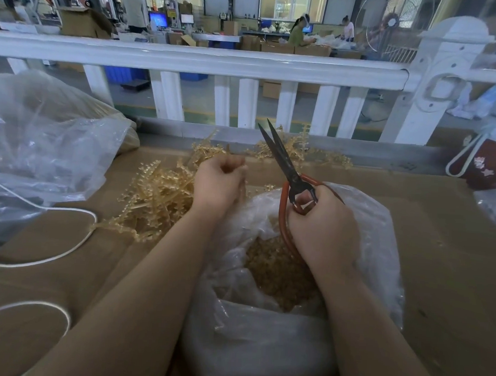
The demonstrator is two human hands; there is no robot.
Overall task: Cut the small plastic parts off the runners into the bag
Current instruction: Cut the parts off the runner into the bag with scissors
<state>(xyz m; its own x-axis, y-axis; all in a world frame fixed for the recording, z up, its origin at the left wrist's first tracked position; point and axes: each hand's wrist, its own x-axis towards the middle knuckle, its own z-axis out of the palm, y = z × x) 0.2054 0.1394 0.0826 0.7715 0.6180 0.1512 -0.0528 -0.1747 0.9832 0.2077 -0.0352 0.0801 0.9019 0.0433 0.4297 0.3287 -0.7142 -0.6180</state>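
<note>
The right hand [325,220] grips the scissors [288,172] above the open bag [375,252] of cut parts [280,270]. The left hand [218,183], fingers clenched, sits beside the runners [157,194] heaped on the desk [453,256].

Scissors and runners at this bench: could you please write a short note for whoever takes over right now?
Right hand grips the scissors, blades slightly parted, pointing up and away.
Left hand is curled at the edge of the runners; whether it holds one is unclear.
The bag sits open under both hands.
Done: a layer of cut parts lies in the bag.
Left: the pile of runners on the cardboard, left of the bag and behind it, is uncut.
</note>
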